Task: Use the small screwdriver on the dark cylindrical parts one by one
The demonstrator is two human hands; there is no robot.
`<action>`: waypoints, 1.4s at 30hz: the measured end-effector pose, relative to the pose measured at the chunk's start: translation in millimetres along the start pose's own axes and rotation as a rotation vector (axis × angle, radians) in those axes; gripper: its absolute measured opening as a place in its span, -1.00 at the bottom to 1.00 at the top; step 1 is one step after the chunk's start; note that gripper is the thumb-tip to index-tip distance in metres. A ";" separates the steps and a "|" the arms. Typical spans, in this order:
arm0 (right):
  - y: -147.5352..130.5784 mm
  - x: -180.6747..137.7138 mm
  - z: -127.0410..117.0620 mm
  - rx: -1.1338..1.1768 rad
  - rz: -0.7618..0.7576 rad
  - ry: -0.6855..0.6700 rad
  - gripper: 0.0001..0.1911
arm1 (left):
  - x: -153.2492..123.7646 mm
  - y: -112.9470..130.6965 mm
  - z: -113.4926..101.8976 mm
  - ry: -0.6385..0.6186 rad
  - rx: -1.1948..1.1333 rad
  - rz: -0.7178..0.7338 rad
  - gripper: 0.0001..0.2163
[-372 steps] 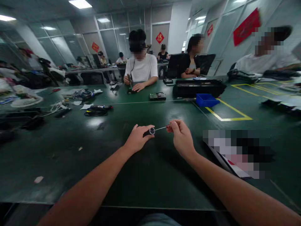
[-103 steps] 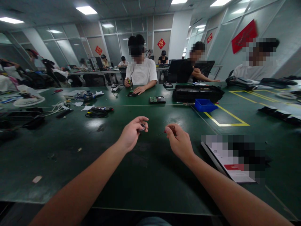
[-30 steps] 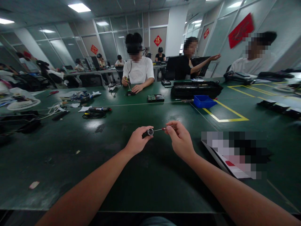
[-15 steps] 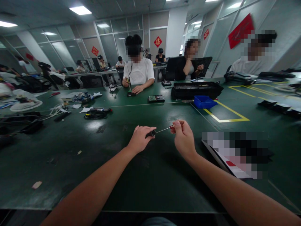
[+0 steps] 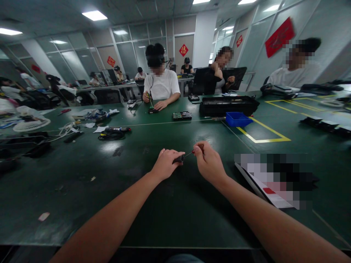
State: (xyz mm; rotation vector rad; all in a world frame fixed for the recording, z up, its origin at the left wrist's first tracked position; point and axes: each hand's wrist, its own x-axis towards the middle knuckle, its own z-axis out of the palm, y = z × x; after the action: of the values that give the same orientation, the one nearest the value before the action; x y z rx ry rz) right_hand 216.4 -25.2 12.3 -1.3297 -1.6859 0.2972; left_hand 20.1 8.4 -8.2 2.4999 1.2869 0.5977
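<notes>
My left hand (image 5: 163, 164) is closed around a small dark cylinder (image 5: 179, 159), whose round end faces right. Much of that cylinder is hidden by my fingers. Pinched in my right hand (image 5: 210, 161) is a screwdriver (image 5: 193, 151) with a reddish handle and a thin metal shaft. The shaft points left and slightly down at the cylinder's round end. Whether its tip is inside or only touching the end, I cannot tell. Both hands are held above the green table (image 5: 164, 212).
Right of my arm lies a blurred-out white and dark item (image 5: 257, 182). Farther back are a blue bin (image 5: 238, 119), a long black tray (image 5: 229, 106), a circuit-board device (image 5: 182, 115) and coiled black cables (image 5: 112, 134). Across the table a person (image 5: 161, 84) works with a tool.
My right hand has moved left with the screwdriver, closer to my left hand, and less of the shaft shows. The cylinder has shifted slightly right and down.
</notes>
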 end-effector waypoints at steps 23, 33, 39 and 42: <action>-4.0 1.8 -9.9 -0.026 0.028 0.038 -0.78 | 2.7 -3.7 -45.3 0.463 -1.429 -0.397 -0.79; -9.5 1.1 -14.6 0.010 -0.019 0.086 -0.78 | 0.0 3.4 -56.2 0.113 -0.613 -0.333 -0.79; -9.8 1.5 -15.3 0.015 -0.034 0.112 -0.79 | 15.9 15.9 -28.6 -0.107 -0.130 -0.117 -0.77; -8.6 1.9 -14.7 0.016 -0.029 0.112 -0.79 | 25.8 18.9 -12.4 -0.162 0.023 -0.111 -0.69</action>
State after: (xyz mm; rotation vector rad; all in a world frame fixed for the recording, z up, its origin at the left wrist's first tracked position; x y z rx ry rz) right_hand 222.4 -31.9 26.9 -1.2855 -1.6048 0.2145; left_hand 41.1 19.3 16.6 2.4186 1.3665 0.3490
